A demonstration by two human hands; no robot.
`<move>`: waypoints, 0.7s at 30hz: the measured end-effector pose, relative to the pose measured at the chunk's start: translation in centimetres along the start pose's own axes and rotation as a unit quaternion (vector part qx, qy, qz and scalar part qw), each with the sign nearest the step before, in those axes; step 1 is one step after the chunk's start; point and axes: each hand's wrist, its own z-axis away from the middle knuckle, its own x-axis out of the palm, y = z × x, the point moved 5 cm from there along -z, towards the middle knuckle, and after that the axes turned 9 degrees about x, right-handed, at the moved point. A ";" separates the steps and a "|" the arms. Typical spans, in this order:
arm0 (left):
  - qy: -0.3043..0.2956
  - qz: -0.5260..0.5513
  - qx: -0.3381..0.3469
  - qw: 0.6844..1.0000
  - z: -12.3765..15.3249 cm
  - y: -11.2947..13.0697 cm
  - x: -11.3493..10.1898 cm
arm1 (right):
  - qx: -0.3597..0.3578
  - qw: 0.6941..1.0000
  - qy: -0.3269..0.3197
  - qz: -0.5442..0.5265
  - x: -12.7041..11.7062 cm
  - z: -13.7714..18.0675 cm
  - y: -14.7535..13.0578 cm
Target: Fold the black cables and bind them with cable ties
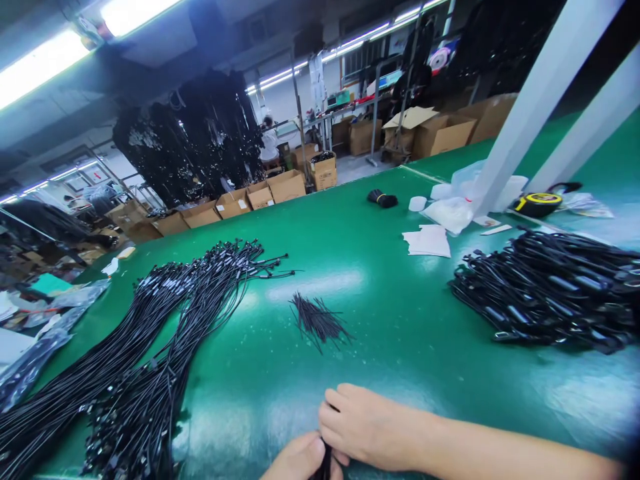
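Observation:
At the bottom edge of the head view, my left hand point(300, 459) is closed, its thumb pressed against a black cable point(325, 463). My right hand point(373, 427) comes in from the right with fingers curled around the top of that same cable, touching my left hand. Only a short dark length shows; the rest is hidden by the fingers and the frame edge. Beyond my hands lies a small loose pile of short thin black ties point(319, 320). Long black cables point(170, 333) with connector ends spread in bunches to the left.
Folded black cable bundles point(550, 293) are heaped at the right of the green table point(400, 373). Behind them stand white posts point(545, 100), a tape measure point(537, 203), plastic bags point(450, 213) and a black tie bundle point(383, 198). Cardboard boxes point(285, 185) line the far edge.

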 end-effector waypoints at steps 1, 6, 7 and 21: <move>0.005 0.042 -0.011 0.999 -0.1 0.0 0.1 | -0.001 1.000 0.001 -0.010 -0.1 0.0 0.3; 0.157 0.232 0.030 0.959 -1.6 1.0 -0.6 | 0.101 0.985 0.121 -0.066 -1.3 0.0 1.3; 0.207 0.272 0.051 0.938 -1.8 1.3 -0.9 | 0.147 0.974 0.142 -0.093 -1.1 0.1 1.2; 0.355 0.312 0.129 0.872 -1.7 2.0 -0.4 | 0.382 0.605 0.067 -0.695 6.8 -1.1 -2.1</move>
